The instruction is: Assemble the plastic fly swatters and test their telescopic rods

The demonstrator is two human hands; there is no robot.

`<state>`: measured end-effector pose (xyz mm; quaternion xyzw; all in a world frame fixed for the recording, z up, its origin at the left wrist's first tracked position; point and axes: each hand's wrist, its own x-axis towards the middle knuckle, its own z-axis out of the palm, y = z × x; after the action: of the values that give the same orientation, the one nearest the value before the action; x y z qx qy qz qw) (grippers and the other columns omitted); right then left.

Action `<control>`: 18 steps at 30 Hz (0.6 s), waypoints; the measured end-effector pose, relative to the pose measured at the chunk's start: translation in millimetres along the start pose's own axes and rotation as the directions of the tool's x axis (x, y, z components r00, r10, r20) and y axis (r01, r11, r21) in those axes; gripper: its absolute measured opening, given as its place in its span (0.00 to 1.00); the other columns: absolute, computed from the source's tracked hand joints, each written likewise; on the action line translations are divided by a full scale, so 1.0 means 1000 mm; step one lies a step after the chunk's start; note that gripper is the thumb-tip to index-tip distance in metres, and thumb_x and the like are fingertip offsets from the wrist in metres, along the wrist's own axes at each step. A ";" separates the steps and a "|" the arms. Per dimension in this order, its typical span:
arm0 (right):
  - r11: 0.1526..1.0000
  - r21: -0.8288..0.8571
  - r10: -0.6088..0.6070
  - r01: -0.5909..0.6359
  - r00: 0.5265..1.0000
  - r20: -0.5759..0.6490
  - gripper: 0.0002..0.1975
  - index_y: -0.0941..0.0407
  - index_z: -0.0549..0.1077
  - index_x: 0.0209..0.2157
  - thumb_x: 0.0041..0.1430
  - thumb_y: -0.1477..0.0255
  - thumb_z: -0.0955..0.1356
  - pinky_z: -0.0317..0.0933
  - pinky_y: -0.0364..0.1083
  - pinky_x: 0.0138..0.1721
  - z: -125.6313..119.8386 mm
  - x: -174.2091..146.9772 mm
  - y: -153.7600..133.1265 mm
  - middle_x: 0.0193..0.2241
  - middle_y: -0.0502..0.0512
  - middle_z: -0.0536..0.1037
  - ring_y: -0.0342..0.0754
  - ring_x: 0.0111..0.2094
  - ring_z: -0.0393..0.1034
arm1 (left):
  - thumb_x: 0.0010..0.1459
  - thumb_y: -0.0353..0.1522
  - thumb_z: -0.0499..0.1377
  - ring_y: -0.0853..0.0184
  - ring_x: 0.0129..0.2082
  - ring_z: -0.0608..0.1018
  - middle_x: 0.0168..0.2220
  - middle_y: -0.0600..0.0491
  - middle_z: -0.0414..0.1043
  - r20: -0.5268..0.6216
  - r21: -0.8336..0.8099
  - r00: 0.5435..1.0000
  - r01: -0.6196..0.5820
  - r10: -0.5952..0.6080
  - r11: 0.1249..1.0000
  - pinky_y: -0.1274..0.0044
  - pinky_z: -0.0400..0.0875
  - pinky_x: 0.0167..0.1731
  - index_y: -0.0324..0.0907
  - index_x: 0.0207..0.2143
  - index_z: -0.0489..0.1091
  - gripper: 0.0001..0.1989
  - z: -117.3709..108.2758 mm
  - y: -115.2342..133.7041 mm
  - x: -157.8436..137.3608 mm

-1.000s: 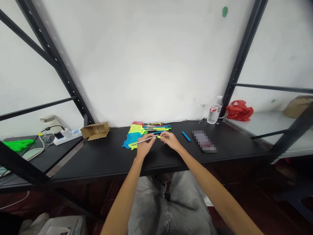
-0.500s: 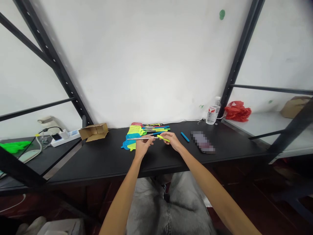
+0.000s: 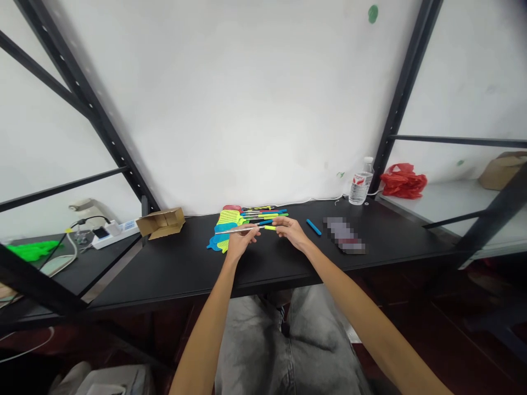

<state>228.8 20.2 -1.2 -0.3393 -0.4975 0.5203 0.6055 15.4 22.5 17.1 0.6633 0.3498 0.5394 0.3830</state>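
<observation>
My left hand (image 3: 242,242) is closed around a thin metal rod (image 3: 227,231), which points left over the fly swatter heads. My right hand (image 3: 293,232) pinches a yellow-green handle grip (image 3: 270,227) at the rod's right end, roughly in line with it. Whether the rod has entered the grip is too small to tell. Behind the hands lie several fly swatters with blue (image 3: 220,238), yellow-green (image 3: 229,218) and red (image 3: 233,208) heads, their sticks pointing right. A loose blue handle grip (image 3: 313,227) rests right of my right hand.
On the black table (image 3: 164,274) are an open cardboard box (image 3: 161,224) at left, a blurred-out flat object (image 3: 345,236) at right and a water bottle (image 3: 360,184) by the wall. A red plastic bag (image 3: 404,181) sits beyond the black rack post (image 3: 397,115). A power strip (image 3: 113,235) lies left.
The yellow-green grip has turned from a slant to nearly level, lining up with the rod's end. My left hand keeps its hold on the rod. The view has shifted slightly.
</observation>
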 end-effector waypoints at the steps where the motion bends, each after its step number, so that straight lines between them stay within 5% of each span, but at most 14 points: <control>1: 0.999 0.042 0.002 -0.001 1.000 -0.014 0.19 0.55 0.79 0.38 0.40 0.73 0.75 0.64 0.41 0.29 0.000 0.000 -0.001 0.37 0.52 0.79 0.41 0.28 0.69 | 0.51 0.46 0.66 0.68 0.21 0.76 0.28 0.48 0.79 0.012 0.007 1.000 -0.003 0.003 1.000 0.78 0.68 0.20 0.40 0.37 0.79 0.20 -0.001 0.000 0.000; 8: 0.960 0.281 0.012 0.002 0.999 -0.049 0.21 0.55 0.76 0.40 0.41 0.74 0.78 0.70 0.44 0.40 -0.003 0.004 0.001 0.34 0.53 0.80 0.45 0.34 0.76 | 0.49 0.44 0.68 0.68 0.21 0.76 0.29 0.48 0.80 0.096 0.010 0.995 0.022 -0.023 1.000 0.77 0.71 0.21 0.40 0.42 0.79 0.21 -0.001 0.001 -0.001; 13: 0.985 0.144 0.095 -0.096 0.995 0.013 0.20 0.56 0.75 0.43 0.47 0.68 0.78 0.70 0.43 0.32 -0.003 0.004 0.005 0.28 0.52 0.79 0.46 0.29 0.77 | 0.48 0.44 0.68 0.68 0.21 0.77 0.29 0.48 0.80 0.096 0.004 0.995 0.017 -0.018 1.000 0.76 0.73 0.22 0.40 0.42 0.79 0.21 0.000 0.003 -0.002; 18: 0.997 0.003 0.079 -0.079 0.995 0.063 0.20 0.58 0.76 0.33 0.48 0.57 0.77 0.64 0.40 0.26 -0.003 0.003 0.008 0.29 0.55 0.80 0.41 0.24 0.73 | 0.48 0.43 0.69 0.68 0.21 0.76 0.28 0.48 0.80 0.075 0.007 0.997 0.010 -0.010 1.000 0.77 0.72 0.21 0.40 0.41 0.79 0.21 0.001 0.004 -0.002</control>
<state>229.6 24.7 -8.5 -0.3404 -0.5012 0.5555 0.5694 15.8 18.8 19.4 0.6826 0.3404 0.5110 0.3963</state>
